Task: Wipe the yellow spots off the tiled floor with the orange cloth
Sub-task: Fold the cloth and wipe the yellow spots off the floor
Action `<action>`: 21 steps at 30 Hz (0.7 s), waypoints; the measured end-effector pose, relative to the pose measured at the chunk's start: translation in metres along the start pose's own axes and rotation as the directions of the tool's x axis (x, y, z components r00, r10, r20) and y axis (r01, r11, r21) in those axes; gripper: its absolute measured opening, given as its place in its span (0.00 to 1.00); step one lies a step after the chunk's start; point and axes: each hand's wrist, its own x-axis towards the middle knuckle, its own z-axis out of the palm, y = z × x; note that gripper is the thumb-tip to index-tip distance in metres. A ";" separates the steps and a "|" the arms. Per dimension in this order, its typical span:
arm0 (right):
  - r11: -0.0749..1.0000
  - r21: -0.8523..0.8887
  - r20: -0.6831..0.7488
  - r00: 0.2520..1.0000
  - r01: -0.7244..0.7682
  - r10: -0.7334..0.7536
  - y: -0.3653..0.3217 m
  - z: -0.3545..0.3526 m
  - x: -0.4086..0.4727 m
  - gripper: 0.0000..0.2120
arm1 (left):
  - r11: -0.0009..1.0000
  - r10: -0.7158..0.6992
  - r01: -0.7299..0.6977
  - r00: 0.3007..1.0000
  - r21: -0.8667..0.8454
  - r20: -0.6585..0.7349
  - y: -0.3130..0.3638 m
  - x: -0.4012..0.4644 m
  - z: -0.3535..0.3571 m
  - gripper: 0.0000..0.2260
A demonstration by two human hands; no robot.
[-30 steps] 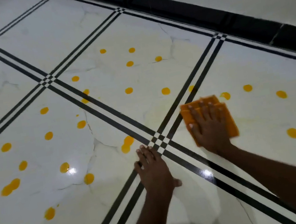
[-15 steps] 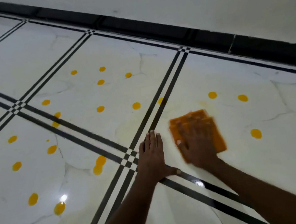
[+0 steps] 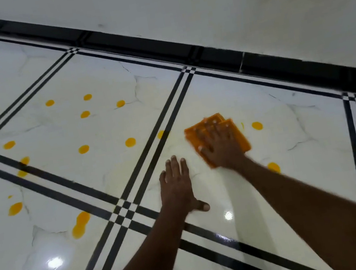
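Note:
My right hand (image 3: 219,147) presses flat on the folded orange cloth (image 3: 238,134) on the white tiled floor (image 3: 316,159). A yellow spot (image 3: 257,126) lies just right of the cloth, and another yellow spot (image 3: 273,167) sits beside my right forearm. My left hand (image 3: 176,185) rests palm-down on the tile, fingers spread, just left of and nearer than the cloth. Several yellow spots (image 3: 130,142) dot the tiles to the left, across the black double lines. Faint yellowish smears show around the cloth.
A black skirting strip (image 3: 182,47) runs along the white wall (image 3: 245,7) beyond the cloth. Black double grout lines (image 3: 159,126) cross the floor and meet at a checkered crossing (image 3: 124,213) near my left wrist. Light glints off the glossy tiles.
My right hand has slid the cloth away from me toward the wall and right, over the spot near its far edge. My left hand shifted forward; the view moved rightward.

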 end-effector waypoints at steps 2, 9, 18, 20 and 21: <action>0.977 0.021 -0.011 0.977 -0.210 0.211 0.050 -0.013 0.013 0.35 | 0.999 -0.003 0.003 1.000 0.035 -0.006 -0.001 0.002 0.006 0.66; 0.939 0.129 -0.042 0.945 -0.318 0.326 0.008 0.001 -0.053 0.36 | 0.992 -0.023 0.019 0.999 0.128 0.032 0.008 0.004 -0.002 0.65; 0.944 0.148 -0.088 0.947 -0.293 0.308 0.052 -0.006 -0.037 0.38 | 0.984 -0.027 0.008 0.994 0.179 0.109 -0.001 0.003 -0.009 0.65; 0.877 0.172 -0.104 0.877 -0.450 0.470 0.099 -0.003 -0.069 0.38 | 0.984 -0.018 -0.004 0.992 0.179 0.124 -0.002 0.005 -0.006 0.65; 0.851 0.180 -0.113 0.849 -0.493 0.516 0.106 -0.001 -0.091 0.38 | 0.986 -0.019 -0.001 0.992 0.167 0.122 -0.002 0.004 -0.006 0.65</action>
